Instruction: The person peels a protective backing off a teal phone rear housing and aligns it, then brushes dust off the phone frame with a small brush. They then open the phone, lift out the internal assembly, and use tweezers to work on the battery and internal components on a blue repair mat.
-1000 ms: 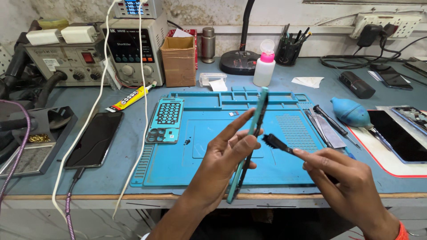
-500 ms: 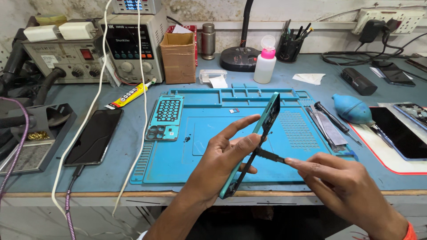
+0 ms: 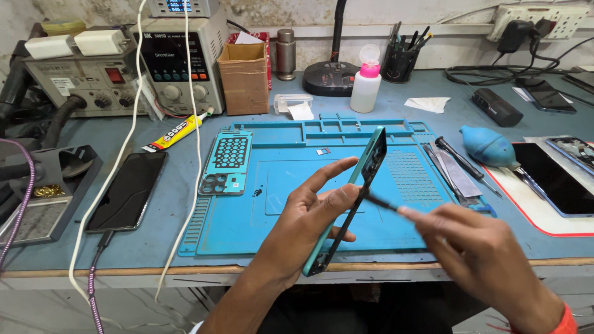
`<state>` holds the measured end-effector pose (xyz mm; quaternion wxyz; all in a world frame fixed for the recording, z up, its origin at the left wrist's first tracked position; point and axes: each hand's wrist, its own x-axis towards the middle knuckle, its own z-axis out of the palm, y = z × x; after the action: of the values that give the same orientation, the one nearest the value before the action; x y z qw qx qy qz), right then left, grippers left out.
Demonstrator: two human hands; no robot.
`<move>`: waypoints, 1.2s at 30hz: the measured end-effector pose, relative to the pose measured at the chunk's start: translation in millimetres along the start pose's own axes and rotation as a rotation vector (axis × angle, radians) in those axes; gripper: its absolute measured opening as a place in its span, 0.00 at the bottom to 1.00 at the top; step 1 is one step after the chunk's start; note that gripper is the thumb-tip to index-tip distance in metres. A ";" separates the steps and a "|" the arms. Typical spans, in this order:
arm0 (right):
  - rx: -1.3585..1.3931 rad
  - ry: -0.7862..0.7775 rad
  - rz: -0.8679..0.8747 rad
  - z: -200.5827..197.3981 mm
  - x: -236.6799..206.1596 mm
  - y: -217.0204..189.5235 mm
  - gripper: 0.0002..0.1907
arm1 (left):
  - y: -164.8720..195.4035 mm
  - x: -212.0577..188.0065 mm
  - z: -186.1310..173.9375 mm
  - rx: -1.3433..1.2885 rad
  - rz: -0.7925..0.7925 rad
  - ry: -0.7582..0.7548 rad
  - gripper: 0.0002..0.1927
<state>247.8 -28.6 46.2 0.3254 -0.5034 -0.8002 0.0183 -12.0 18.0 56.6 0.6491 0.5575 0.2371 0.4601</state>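
Phone frame (image 3: 362, 179) on edge over mat (image 3: 278, 216).
I note left hand (image 3: 309, 229) clasped round it; right hand (image 3: 476, 253) pinching thin tool (image 3: 380, 202) against its rim, prying unfinished.

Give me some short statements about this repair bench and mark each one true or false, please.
1. The left hand holds a teal phone frame on edge. True.
2. The right hand is empty. False: it holds a thin dark tool against the frame.
3. A black phone lies left of the blue mat. True.
4. The yellow glue tube lies on the mat. False: it lies off the mat, near the power supply.
5. A blue air blower lies right of the mat. True.
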 end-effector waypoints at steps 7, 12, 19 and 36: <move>0.145 -0.006 -0.104 -18.2 -12.9 18.9 0.17 | 1.9 3.8 -11.5 -0.269 -0.014 -0.102 0.40; 0.541 0.217 0.257 -15.7 -31.8 11.0 0.20 | -6.1 2.3 -15.0 -0.704 0.019 -0.388 0.31; 0.669 0.038 0.564 2.2 -37.7 -13.5 0.24 | -18.5 2.9 -7.6 -0.809 0.071 -0.402 0.27; 1.117 0.121 0.432 30.4 -4.0 -47.0 0.24 | -27.4 -2.4 15.0 -0.476 0.252 -0.220 0.47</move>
<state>195.2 -46.0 37.1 0.5746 -0.4074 -0.5292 0.4730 8.4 9.5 34.2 0.7213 0.4610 -0.0205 0.5165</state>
